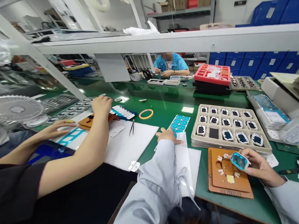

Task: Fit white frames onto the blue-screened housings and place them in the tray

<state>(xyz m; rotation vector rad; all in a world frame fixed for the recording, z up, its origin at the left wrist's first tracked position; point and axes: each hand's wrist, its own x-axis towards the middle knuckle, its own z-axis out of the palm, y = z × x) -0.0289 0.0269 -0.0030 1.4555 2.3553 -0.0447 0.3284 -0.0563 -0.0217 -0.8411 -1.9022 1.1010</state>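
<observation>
My right hand (260,167) grips a watch case (239,161) between thumb and fingers. Bright blue film lines the case's rim around a dark middle. Below it lies an orange-brown fixture (230,183) with a shaped recess and small white tabs. My left hand (167,136) rests at the lower end of a sheet of blue stickers (181,123), thumb spread to the right and other fingers reaching to the sheet's left edge. Its fingertips are partly hidden. White backing paper (184,157) stretches from under this hand toward me.
A beige tray (195,141) of watch cases stands behind the fixture. Left of me, a co-worker's hands (101,106) are over another orange fixture (86,122), near tweezers (132,127) and a yellow tape ring (146,114). Another person (174,65) sits opposite. A shelf beam (160,45) crosses above.
</observation>
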